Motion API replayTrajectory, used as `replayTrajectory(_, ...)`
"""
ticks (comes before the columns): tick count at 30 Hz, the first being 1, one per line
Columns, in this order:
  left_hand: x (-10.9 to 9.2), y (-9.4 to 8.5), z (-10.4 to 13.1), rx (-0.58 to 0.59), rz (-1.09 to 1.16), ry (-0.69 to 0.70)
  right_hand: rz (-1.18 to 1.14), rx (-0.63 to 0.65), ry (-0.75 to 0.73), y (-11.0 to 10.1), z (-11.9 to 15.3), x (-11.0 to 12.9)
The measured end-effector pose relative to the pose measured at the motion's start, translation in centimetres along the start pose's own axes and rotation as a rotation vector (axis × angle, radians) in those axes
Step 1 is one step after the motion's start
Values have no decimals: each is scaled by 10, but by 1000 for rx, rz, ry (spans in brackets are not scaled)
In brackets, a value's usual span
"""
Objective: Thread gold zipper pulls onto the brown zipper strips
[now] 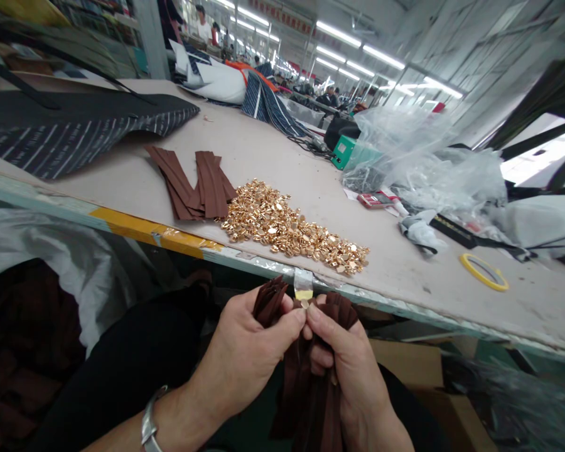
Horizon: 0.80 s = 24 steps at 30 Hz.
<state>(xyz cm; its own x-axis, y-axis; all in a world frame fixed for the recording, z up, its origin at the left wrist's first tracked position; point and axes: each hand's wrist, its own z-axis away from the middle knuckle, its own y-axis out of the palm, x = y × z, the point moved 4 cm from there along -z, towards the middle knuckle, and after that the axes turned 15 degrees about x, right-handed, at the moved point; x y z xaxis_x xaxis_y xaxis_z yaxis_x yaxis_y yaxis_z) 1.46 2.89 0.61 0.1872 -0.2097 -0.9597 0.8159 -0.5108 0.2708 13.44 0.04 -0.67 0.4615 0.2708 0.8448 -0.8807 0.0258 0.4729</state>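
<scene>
My left hand [245, 351] is closed around a bunch of brown fabric strips [269, 301], its thumb pressed towards my other thumb. Against it, my right hand [348, 364] is closed on more brown strips [313, 402] that hang down below the table edge. Between the two thumb tips sits a small gold metal piece [304, 304]. Just beyond my hands, a heap of small gold pieces [282, 220] lies on the table, with folded brown strips [211, 188] touching its left end.
The table [263, 144] has a front edge with yellow tape. Striped dark fabric [89, 138] lies left. Clear plastic bags [433, 163], a green box [343, 152] and a yellow tape roll [484, 272] are right. People stand far back.
</scene>
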Motion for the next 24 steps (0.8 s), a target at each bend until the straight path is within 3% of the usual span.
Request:
replayTrajectory(10,0,-4,-4,-22,-52,0,-37,22,6,0,-2,-3)
replayTrajectory(19,20,-3,0,-7,151,-46,34,77,-27,-6,-1,-11)
replayTrajectory(24,8,-3,-3,-28,51,-8,8,7,-69,-4,-2,-11)
